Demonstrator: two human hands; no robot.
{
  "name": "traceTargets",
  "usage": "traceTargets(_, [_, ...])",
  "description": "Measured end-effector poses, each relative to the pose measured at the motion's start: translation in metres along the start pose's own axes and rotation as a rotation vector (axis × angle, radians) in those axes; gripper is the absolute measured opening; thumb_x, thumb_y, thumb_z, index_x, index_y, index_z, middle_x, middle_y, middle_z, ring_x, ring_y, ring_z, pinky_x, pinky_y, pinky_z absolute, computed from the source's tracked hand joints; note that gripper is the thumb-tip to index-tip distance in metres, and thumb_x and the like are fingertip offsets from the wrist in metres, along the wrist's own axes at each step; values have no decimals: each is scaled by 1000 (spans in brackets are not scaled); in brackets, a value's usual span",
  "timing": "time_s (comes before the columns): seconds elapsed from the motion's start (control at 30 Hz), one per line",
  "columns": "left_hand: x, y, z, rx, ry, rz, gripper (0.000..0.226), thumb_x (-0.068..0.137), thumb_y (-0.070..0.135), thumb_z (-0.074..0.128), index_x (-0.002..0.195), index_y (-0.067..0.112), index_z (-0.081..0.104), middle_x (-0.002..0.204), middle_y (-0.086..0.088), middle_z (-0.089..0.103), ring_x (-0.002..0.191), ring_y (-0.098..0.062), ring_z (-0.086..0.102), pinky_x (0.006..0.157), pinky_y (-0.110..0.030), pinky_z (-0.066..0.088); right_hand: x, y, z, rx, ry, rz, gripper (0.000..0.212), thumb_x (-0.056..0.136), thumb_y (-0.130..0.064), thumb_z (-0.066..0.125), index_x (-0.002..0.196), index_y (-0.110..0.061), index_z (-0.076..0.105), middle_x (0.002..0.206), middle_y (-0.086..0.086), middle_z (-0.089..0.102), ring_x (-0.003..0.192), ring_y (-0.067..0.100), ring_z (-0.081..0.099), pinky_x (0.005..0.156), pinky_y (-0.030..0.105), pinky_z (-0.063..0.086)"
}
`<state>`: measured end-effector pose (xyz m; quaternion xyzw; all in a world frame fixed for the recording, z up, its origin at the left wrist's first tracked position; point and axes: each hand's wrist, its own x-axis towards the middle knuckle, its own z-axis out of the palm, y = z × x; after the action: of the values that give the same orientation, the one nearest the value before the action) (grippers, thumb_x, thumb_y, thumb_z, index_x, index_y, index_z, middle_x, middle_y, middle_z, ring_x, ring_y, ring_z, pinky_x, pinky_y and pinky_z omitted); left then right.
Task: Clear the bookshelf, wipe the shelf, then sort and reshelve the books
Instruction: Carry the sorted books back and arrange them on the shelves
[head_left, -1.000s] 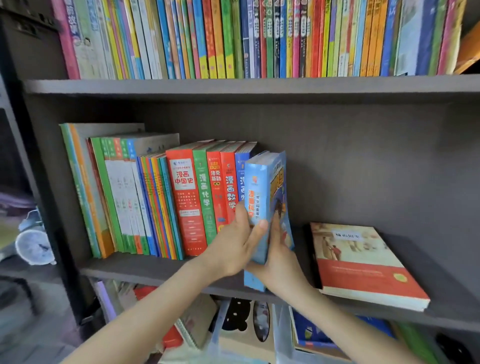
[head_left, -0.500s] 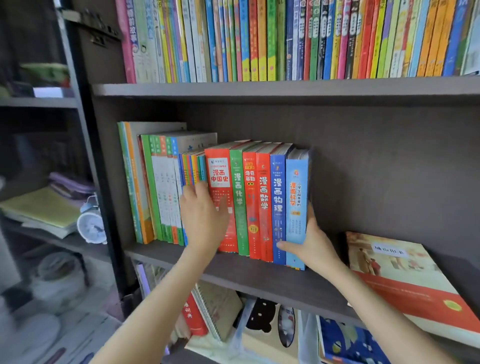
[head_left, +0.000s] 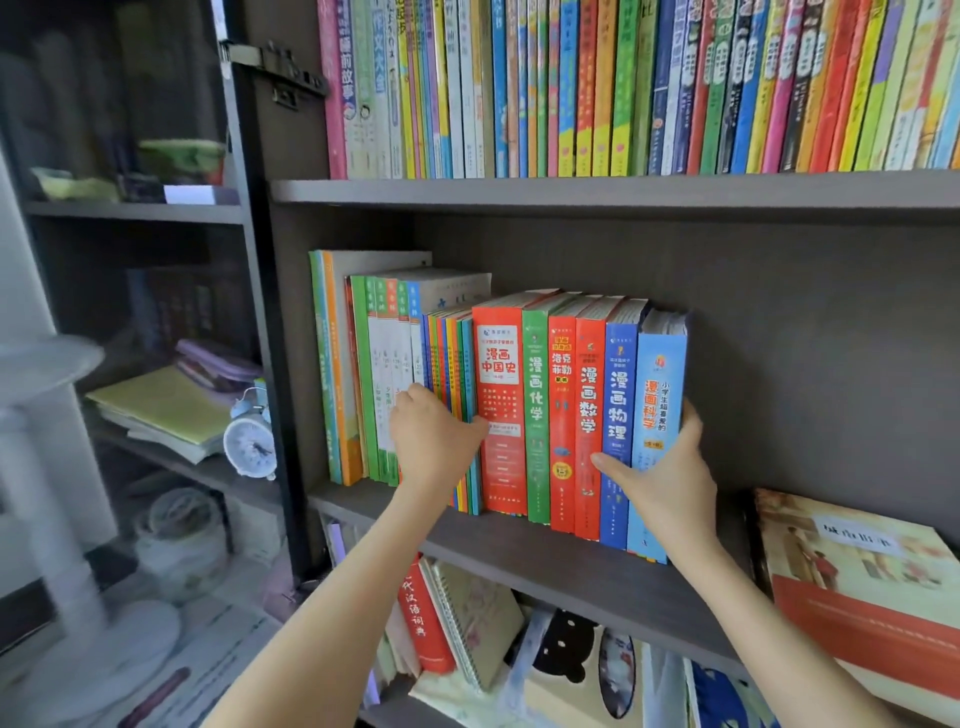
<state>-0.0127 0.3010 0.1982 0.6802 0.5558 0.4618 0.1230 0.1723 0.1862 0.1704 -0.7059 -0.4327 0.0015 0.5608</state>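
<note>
A dark bookshelf (head_left: 571, 566) fills most of the frame, and its top shelf is packed with thin colourful books (head_left: 623, 88). On the middle shelf, left of centre, a row of upright books (head_left: 537, 415) is stood spine-out. One large book (head_left: 857, 587) is laid flat at the lower right, apart from the row. The row is ended on the right by a light-blue book (head_left: 657, 395), which is clasped by the right hand (head_left: 662, 483): the thumb is stretched across the neighbouring spines and the fingers (head_left: 693, 421) are curled round its far side. The left hand (head_left: 434, 441) is set against thin spines, fingers bent and together; whether anything is gripped cannot be told. An alarm clock (head_left: 251, 441) is seen at the left.
</note>
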Motion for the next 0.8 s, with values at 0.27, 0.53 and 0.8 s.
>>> traceTargets(0.27, [-5,2,11,-127,22,5,50,79,30,71,110,4,42,101,-6,50,93,-22,53,75,-29,44,1,10,-5,16,-7,0,94,70,-34,84,141,-21,24,125,-4,56,99,11,58,72,28,48])
traceTargets(0.53, [0,3,0,-202,-79,-23,48,75,27,77,96,11,37,77,2,47,72,-19,53,53,-28,45,3,25,-11,101,-122,25,102,65,-37,85,146,-33,22,109,-21,55,96,3,59,78,31,52])
traceTargets(0.8, [-39,-25,-45,-253,45,-44,56,71,30,77,106,16,37,88,2,57,74,-13,58,57,-26,45,8,27,-10,119,-155,11,107,61,-41,87,146,-36,21,128,-12,57,111,11,59,90,46,53])
